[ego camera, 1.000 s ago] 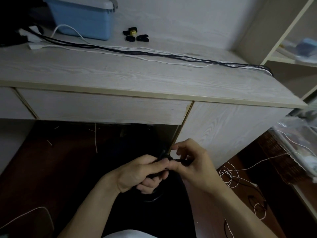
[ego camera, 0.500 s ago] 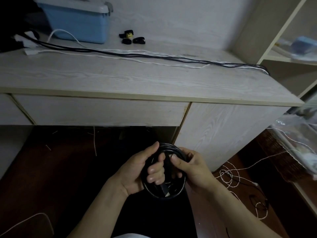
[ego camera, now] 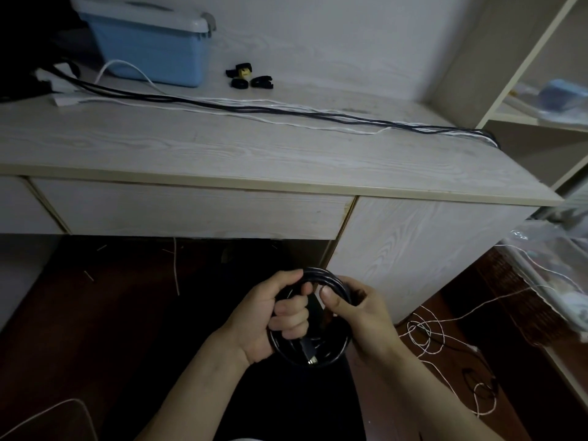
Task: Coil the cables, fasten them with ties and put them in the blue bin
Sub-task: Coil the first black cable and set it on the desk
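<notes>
**A:** What is the person holding, below the front edge of the worktop (ego camera: 222, 148)?

**B:** A black cable coil (ego camera: 331, 354), wound into a ring and held upright in front of the drawer. The left hand (ego camera: 270, 316) grips the ring's left side, fingers (ego camera: 291, 313) curled through the middle and thumb over the top. The right hand (ego camera: 359, 310) holds the right side, thumb pressed on the strands near the top and fingers wrapped behind. A plug end (ego camera: 310, 353) hangs down inside the loop, near its lower rim.

**A:** And the blue bin (ego camera: 152, 49)?

**B:** Far left on the worktop, against the wall, grey lid on. It is well apart from the coil.

**A:** The ties?

**B:** A small cluster of black ties (ego camera: 249, 79), one with a yellow part, lies just right of the bin. I cannot tell whether one is already around the coil.

**A:** Other cables?

**B:** Long black and white cables (ego camera: 286, 114) run stretched across the worktop from the bin's side to the right end, lying together. A loose white cord (ego camera: 426, 332) tangles on the floor at the right, beside the cabinet. Another white cord (ego camera: 47, 409) curves at lower left.
</notes>
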Demonstrator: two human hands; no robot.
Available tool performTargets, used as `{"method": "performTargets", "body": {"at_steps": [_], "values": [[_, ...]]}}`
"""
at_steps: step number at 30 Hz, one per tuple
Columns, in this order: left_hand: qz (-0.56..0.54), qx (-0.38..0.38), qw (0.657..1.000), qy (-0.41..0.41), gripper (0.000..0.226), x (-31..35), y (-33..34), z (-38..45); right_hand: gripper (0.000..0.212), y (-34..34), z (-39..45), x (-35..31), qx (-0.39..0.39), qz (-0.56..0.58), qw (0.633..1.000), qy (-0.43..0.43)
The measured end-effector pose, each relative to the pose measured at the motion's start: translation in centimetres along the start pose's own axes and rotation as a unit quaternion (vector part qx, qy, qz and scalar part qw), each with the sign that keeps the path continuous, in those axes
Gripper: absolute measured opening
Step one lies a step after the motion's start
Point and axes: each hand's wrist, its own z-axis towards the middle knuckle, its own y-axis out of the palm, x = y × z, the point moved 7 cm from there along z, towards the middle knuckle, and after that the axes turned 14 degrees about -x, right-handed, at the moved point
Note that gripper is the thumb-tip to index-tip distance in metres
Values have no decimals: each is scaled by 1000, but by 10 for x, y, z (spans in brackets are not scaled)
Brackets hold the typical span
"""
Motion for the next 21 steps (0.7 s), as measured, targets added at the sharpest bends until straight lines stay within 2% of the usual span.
{"method": "performTargets", "body": {"at_steps": [2, 4, 6, 8, 11, 15, 19, 21], "values": [[94, 64, 993, 8, 36, 4, -3, -5, 37, -2, 1, -8, -17, -126, 992, -8], [130, 91, 987, 25, 38, 9, -5, -9, 47, -2, 3, -10, -54, -225, 973, 4], [126, 118, 984, 41, 38, 16, -10, -14, 53, -8, 1, -10, -77, -290, 953, 35], [82, 144, 984, 68, 40, 26, -19, -20, 47, -19, -1, -12, -73, -338, 937, 54], [-10, 150, 978, 146, 44, 48, -30, -33, 35, -41, -6, -16, -24, -312, 948, 63], [-81, 145, 957, 237, 44, 66, -40, -46, 37, -66, -10, -21, 45, -324, 944, 49], [-162, 187, 916, 315, 45, 66, -58, -48, 14, -74, -11, -14, 83, -290, 953, 43], [-186, 213, 898, 337, 45, 63, -65, -48, 5, -66, -7, -10, 78, -315, 945, 33]]}}
